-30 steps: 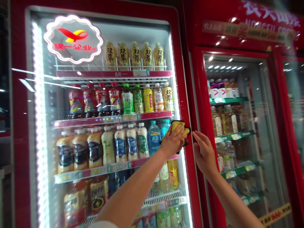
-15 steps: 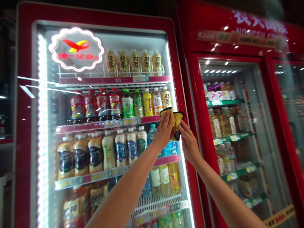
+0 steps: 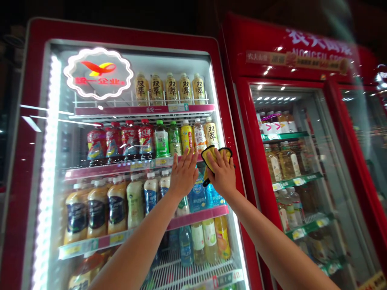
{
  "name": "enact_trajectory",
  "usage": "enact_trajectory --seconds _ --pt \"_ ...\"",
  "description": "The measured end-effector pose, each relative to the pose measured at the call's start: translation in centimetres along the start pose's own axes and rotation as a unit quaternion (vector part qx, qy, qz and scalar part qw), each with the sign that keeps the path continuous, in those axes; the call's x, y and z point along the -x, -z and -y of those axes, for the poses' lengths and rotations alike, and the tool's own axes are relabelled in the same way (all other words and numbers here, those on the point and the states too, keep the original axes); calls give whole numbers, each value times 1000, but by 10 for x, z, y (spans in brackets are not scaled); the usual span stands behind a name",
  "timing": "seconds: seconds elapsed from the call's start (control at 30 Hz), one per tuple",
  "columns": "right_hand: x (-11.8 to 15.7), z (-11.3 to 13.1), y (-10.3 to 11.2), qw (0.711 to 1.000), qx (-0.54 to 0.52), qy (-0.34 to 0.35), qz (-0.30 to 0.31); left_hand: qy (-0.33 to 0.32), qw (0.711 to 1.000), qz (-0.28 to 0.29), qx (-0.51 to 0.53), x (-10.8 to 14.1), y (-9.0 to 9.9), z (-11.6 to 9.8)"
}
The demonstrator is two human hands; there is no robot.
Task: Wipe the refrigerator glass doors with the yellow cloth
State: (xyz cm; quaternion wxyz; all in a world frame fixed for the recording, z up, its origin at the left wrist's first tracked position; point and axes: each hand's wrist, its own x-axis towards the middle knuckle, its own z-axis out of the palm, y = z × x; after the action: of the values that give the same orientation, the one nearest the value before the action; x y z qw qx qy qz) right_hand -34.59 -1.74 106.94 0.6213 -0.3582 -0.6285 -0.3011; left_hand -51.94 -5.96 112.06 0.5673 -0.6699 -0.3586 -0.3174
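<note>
My right hand (image 3: 223,172) presses a yellow cloth with black edging (image 3: 227,153) against the right side of the fridge's glass door (image 3: 127,169). Its fingers lie stretched over the cloth, which sticks out above and to the left of them. Just to the left is my left hand (image 3: 184,174), bare and open, fingers pointing upward, at the glass beside the cloth. Behind the pane stand rows of bottled drinks (image 3: 162,139); my hands and forearms hide some of them.
A red frame (image 3: 225,104) surrounds the lit glass door. A glowing round logo (image 3: 98,73) sits at its upper left. To the right stands a second red fridge (image 3: 244,121) with glass doors and bottles on green-edged shelves (image 3: 299,181).
Both hands were at the cloth. My left hand has let go and shifted left onto the glass, while my right hand has moved left and now covers the cloth. The view has tilted slightly upward.
</note>
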Motion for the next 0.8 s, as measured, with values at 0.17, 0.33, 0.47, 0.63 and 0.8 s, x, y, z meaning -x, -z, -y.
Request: enact_trajectory --seconds 0.17,0.33,0.47,0.63,0.8 --pt "-15 -43 -1 998 38 17 -44 -7 999 11 -36 1 10 23" --pt "-81 -27 -11 997 11 -22 -75 -19 999 6 -46 4 17 42" --pt "-58 0 -12 994 -7 88 -59 -21 999 0 -50 11 20 52" --pt "-12 -25 -6 978 -2 206 -46 -1 998 -2 -55 30 28 68" --pt "-65 8 -23 991 -8 53 -124 5 998 -9 -64 48 39 88"
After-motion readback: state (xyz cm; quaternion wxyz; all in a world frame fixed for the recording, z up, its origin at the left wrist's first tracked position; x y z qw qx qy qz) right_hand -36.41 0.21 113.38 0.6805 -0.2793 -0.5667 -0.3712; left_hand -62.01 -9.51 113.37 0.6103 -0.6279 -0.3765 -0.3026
